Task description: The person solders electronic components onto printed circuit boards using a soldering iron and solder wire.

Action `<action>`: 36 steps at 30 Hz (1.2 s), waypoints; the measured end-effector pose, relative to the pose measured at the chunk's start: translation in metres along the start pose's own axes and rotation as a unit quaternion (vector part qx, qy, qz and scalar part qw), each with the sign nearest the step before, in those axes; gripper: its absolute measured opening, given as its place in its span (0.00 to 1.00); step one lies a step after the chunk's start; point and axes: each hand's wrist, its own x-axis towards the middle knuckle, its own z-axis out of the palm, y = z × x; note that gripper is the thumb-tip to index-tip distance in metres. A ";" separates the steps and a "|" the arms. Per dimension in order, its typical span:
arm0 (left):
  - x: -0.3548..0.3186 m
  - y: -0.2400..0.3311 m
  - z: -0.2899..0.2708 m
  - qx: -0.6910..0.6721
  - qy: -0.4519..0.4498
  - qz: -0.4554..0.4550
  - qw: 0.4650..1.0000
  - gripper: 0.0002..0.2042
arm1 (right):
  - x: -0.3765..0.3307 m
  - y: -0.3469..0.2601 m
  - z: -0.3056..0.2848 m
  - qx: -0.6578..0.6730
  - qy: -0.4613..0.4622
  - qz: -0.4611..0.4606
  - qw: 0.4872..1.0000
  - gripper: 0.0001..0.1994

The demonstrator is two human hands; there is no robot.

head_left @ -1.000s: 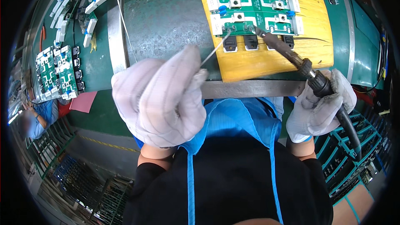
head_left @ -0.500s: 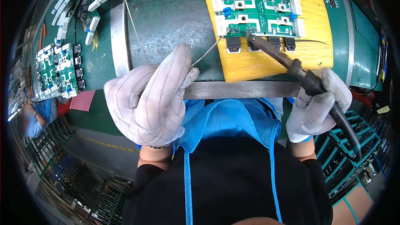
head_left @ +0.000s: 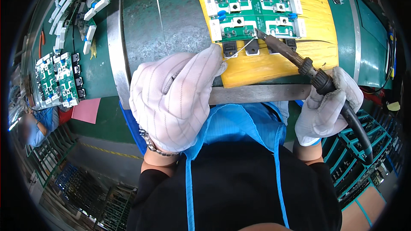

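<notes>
In white gloves, my left hand (head_left: 175,94) pinches a thin solder wire (head_left: 241,50) whose end reaches the near edge of a green circuit board (head_left: 257,13). My right hand (head_left: 329,107) is closed round the handle of a soldering iron (head_left: 317,77); the iron's tip meets the wire's end at that same edge. White blocks, blue discs and square metal pieces sit on the board. Black flat transistors (head_left: 252,47) stick out along its far and near sides, one of the near ones partly behind the iron. Beneath the board lies a yellow board (head_left: 239,75) with a cracked surface.
Finished-looking circuit boards (head_left: 58,79) lie at the left, below a pile of boards with white blocks (head_left: 62,6). A metal strip (head_left: 261,94) edges the green table (head_left: 184,15). A pink sheet (head_left: 86,110) lies near the left edge; a person (head_left: 38,126) is beyond it.
My left hand has moved right and closer to the board, bringing the wire's end to the iron's tip. The view has shifted slightly; my right hand still grips the iron.
</notes>
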 end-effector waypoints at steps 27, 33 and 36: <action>0.009 0.012 -0.005 0.004 0.011 -0.047 0.999 0.10 | 0.005 0.003 -0.006 -0.005 0.111 0.075 0.991 0.20; 0.014 0.018 0.008 -0.025 0.019 -0.058 0.998 0.12 | 0.006 0.001 -0.009 -0.070 -0.047 -0.026 0.996 0.14; 0.015 0.017 0.010 -0.022 0.012 -0.052 0.998 0.12 | 0.006 0.006 -0.006 -0.043 -0.026 -0.030 0.998 0.14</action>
